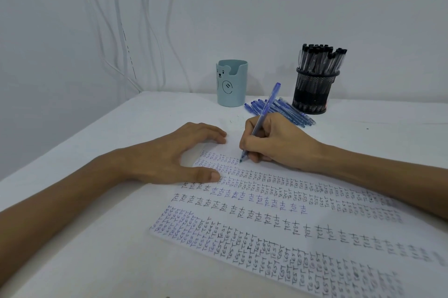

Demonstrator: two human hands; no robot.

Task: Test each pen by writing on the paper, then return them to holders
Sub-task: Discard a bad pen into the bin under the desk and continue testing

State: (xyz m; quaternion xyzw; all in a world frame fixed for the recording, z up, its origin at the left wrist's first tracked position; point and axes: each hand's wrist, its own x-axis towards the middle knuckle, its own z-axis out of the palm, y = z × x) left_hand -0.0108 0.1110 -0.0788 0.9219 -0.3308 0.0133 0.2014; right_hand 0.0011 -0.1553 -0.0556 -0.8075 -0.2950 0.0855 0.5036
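Observation:
A white sheet of paper (278, 220) covered with rows of the word "test" lies slanted on the table. My right hand (274, 138) grips a blue pen (263, 115), and the pen's tip touches the paper near its far left corner. My left hand (179, 152) rests on that far left corner, with fingers and thumb spread flat on it. A loose bunch of blue pens (288, 109) lies on the table behind my right hand. Left of the bunch stands a pale blue bear-face holder (231, 84). A black mesh holder (314, 90) packed with black-capped pens stands on the right.
The white table (97, 249) meets a white wall at the back. Several white cables (121, 30) hang down the wall at the left corner.

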